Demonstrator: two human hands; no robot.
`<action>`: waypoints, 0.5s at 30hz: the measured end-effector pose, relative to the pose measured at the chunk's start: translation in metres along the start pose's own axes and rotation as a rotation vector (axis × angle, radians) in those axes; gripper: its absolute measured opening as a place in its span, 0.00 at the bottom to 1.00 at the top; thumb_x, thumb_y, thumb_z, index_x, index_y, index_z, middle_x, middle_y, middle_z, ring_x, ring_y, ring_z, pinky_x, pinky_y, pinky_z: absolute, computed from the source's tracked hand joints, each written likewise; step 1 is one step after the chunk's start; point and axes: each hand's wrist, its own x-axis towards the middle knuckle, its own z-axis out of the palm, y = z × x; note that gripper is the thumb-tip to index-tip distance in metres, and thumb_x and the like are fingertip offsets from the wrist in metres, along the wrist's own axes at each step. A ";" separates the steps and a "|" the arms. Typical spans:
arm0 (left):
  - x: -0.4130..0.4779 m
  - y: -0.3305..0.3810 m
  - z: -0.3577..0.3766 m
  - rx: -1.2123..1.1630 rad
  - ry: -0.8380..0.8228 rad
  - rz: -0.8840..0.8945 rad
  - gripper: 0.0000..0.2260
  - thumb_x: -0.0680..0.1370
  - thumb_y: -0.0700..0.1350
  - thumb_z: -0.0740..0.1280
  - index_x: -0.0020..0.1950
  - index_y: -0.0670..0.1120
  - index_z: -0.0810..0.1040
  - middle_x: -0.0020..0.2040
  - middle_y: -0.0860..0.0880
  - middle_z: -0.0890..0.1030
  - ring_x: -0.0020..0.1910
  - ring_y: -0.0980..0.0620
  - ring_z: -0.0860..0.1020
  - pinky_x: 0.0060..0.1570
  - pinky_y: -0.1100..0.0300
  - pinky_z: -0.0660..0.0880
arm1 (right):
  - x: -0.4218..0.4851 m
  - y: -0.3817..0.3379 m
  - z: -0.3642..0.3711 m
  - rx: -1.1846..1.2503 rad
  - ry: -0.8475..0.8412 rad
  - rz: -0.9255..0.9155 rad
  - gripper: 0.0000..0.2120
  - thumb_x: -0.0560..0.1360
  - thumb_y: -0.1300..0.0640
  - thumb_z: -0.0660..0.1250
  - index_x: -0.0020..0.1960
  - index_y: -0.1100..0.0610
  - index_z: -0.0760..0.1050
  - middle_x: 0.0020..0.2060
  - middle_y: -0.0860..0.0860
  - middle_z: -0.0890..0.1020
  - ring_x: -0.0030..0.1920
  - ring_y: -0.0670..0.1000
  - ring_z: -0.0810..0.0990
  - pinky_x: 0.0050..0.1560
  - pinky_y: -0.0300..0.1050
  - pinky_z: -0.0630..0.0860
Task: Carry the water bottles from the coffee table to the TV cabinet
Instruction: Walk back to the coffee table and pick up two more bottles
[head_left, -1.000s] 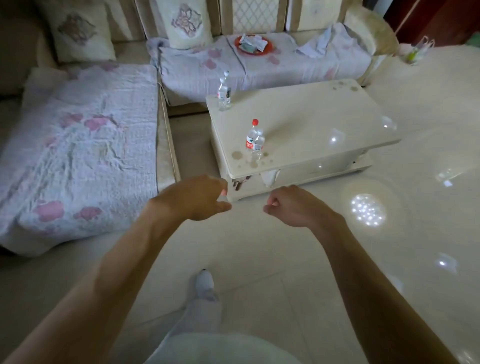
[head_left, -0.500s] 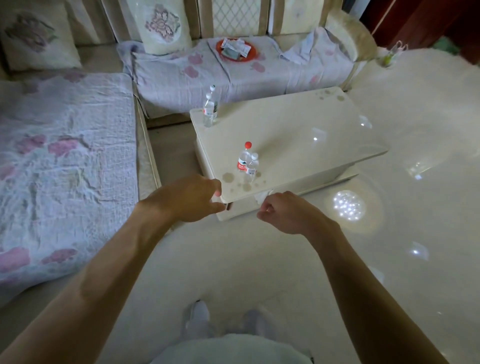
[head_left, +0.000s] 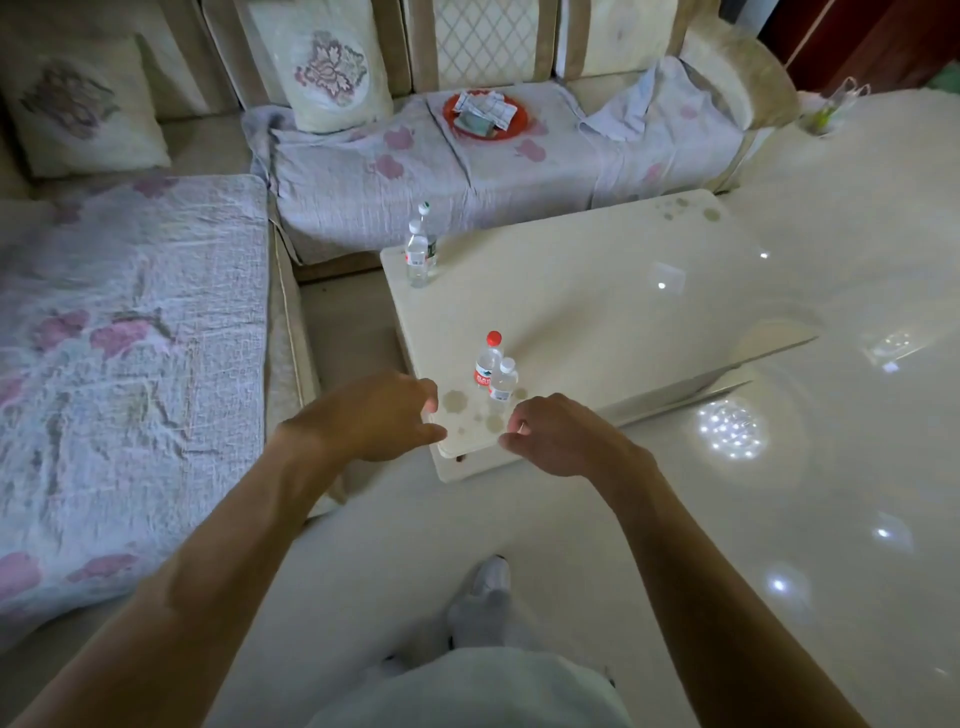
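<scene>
On the cream coffee table a red-capped bottle and a white-capped bottle stand together near the front corner. Two more clear bottles stand close together at the far left corner. My left hand hovers at the table's near corner, left of the front pair, with fingers curled and apart, holding nothing. Just in front of the white-capped bottle is my right hand, fingers loosely curled, empty and not touching it. The TV cabinet is out of view.
A sofa with a pink-flowered quilt runs along the left and behind the table. A red plate with packets lies on the back seat. Glossy tiled floor spreads to the right. My foot is on the floor below.
The table and bottles have come closer and both hands now reach the table's near corner. Fingers of both hands have loosened slightly. Nothing has been picked up.
</scene>
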 end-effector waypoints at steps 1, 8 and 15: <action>0.011 0.005 -0.006 0.001 -0.004 -0.005 0.19 0.78 0.57 0.63 0.64 0.49 0.73 0.59 0.47 0.78 0.56 0.48 0.76 0.56 0.55 0.73 | 0.008 0.008 -0.007 -0.010 -0.005 -0.007 0.16 0.78 0.49 0.62 0.40 0.60 0.76 0.43 0.56 0.81 0.45 0.57 0.79 0.41 0.45 0.73; 0.080 0.031 -0.027 -0.059 0.028 0.009 0.18 0.77 0.57 0.63 0.63 0.49 0.74 0.59 0.48 0.79 0.56 0.49 0.76 0.57 0.55 0.73 | 0.042 0.049 -0.057 0.034 -0.004 -0.023 0.10 0.77 0.51 0.62 0.50 0.58 0.75 0.50 0.58 0.83 0.49 0.59 0.80 0.47 0.46 0.73; 0.133 0.028 -0.038 -0.025 -0.050 0.004 0.19 0.78 0.58 0.61 0.65 0.50 0.71 0.61 0.49 0.77 0.57 0.48 0.76 0.56 0.56 0.72 | 0.086 0.082 -0.065 0.053 -0.010 0.003 0.17 0.76 0.47 0.62 0.41 0.61 0.76 0.45 0.58 0.84 0.46 0.59 0.82 0.49 0.51 0.79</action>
